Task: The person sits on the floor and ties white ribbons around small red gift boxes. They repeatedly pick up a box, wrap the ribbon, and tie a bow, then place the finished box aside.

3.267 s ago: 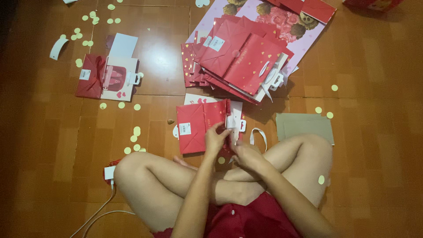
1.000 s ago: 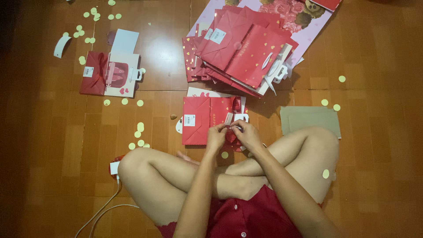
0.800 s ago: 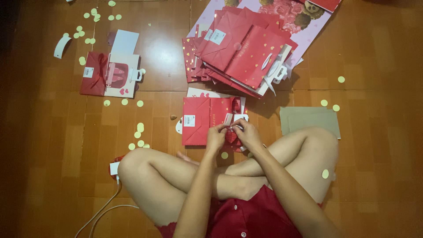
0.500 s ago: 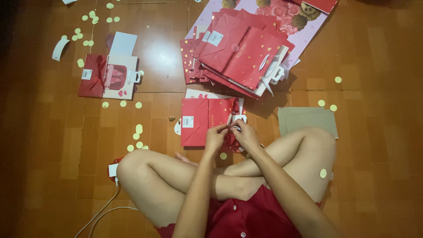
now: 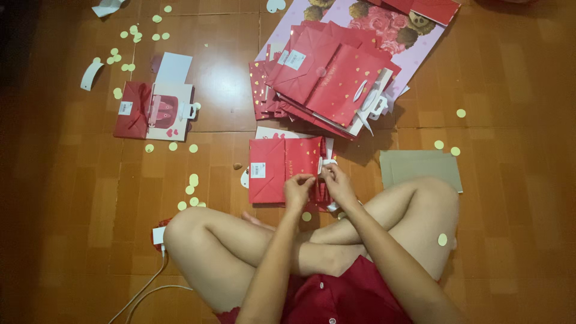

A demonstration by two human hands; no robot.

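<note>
A person is sitting cross-legged on a wood floor, a flat red bag (image 5: 282, 170) lying just beyond the knees. Left of the bag, another folded bag (image 5: 155, 111) is lying flat. The left hand (image 5: 298, 191) and right hand (image 5: 339, 183) are pinching the bag's white handle (image 5: 329, 163); tugging hard could be tearing the paper. Behind the bag, a stack (image 5: 327, 81) is leaning. All bags are lying folded, contents hidden
</note>
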